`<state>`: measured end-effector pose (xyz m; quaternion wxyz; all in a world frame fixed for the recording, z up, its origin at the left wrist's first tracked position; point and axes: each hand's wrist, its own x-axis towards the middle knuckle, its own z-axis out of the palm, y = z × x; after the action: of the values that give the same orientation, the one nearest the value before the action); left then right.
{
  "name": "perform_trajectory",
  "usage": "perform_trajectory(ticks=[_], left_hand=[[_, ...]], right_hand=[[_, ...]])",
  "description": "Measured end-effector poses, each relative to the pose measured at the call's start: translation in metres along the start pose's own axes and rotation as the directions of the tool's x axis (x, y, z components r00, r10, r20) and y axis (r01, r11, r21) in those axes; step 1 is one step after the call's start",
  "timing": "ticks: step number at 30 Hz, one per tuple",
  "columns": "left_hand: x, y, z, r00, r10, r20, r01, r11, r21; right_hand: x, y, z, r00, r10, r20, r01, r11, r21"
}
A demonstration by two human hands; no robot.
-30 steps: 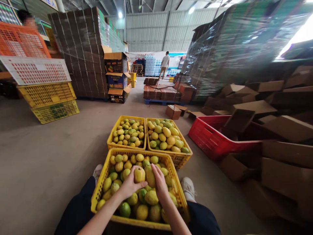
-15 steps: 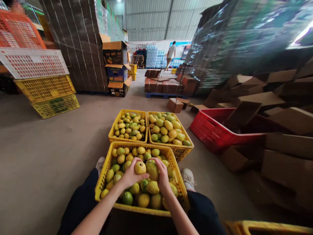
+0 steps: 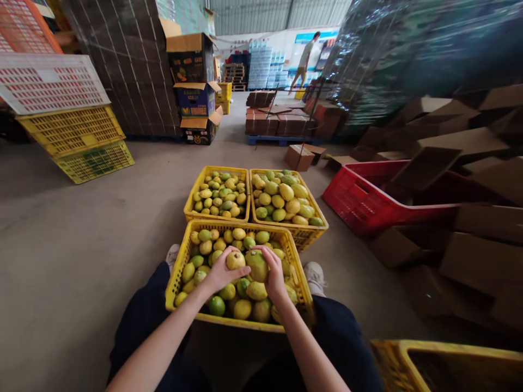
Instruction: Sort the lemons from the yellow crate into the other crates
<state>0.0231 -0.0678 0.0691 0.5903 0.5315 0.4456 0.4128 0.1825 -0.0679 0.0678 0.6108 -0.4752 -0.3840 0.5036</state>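
Observation:
Above the near yellow crate (image 3: 229,322), my left hand (image 3: 224,270) is closed around a small, round, yellow lemon-like fruit (image 3: 236,261), its dark-spotted end turned up. My right hand (image 3: 274,270) curls over the top and right side of a larger yellow-green fruit (image 3: 256,265). The two fruits are side by side, and my left thumb reaches toward the larger one. Beneath them the crate is filled with similar fruits, mostly yellow with some green, such as a green fruit (image 3: 216,306) at the front. Part of the pile is hidden by my hands.
Behind stand a yellow crate of small fruits (image 3: 187,204) and a yellow crate of larger fruits (image 3: 310,235). A red crate (image 3: 359,204) and cardboard boxes (image 3: 482,267) are at right, stacked crates (image 3: 73,130) at left. Another yellow crate (image 3: 461,348) is lower right. A person (image 3: 305,59) walks far off.
The view has tilted down slightly, so the crates appear higher. Both hands keep hold of their fruits with little change in grip. The distant person has moved right.

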Motion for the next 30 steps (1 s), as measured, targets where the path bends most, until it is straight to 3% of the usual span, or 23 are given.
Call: perform_trajectory(ticks=[2,5,7,9,14,20,30], left_hand=[[0.002,0.000,-0.001,0.999,-0.043,-0.020,0.042,0.998,-0.052],[0.005,-0.001,-0.003,0.975,-0.221,0.025,0.222,0.962,-0.162],[0.007,-0.003,-0.005,0.951,-0.303,0.067,0.310,0.928,-0.208],[0.009,-0.005,-0.006,0.945,-0.318,0.080,0.328,0.916,-0.232],[0.010,-0.006,-0.007,0.955,-0.293,0.036,0.294,0.934,-0.201],[0.004,-0.002,-0.005,0.975,-0.222,-0.024,0.219,0.970,-0.108],[-0.008,0.009,-0.009,0.995,-0.005,-0.102,-0.004,0.996,-0.087]], right_hand=[[0.002,0.003,0.003,0.995,0.093,-0.044,-0.092,0.995,0.028],[0.006,0.010,0.007,0.969,0.220,-0.116,-0.210,0.973,0.096],[0.007,0.013,0.008,0.963,0.230,-0.139,-0.212,0.968,0.131],[0.006,0.014,0.008,0.968,0.212,-0.131,-0.194,0.971,0.137],[0.004,0.011,0.004,0.978,0.204,-0.048,-0.201,0.978,0.064],[0.002,0.009,0.004,0.969,0.230,-0.089,-0.231,0.973,0.004],[-0.003,-0.011,0.002,0.994,0.039,0.098,-0.023,0.987,-0.159]])
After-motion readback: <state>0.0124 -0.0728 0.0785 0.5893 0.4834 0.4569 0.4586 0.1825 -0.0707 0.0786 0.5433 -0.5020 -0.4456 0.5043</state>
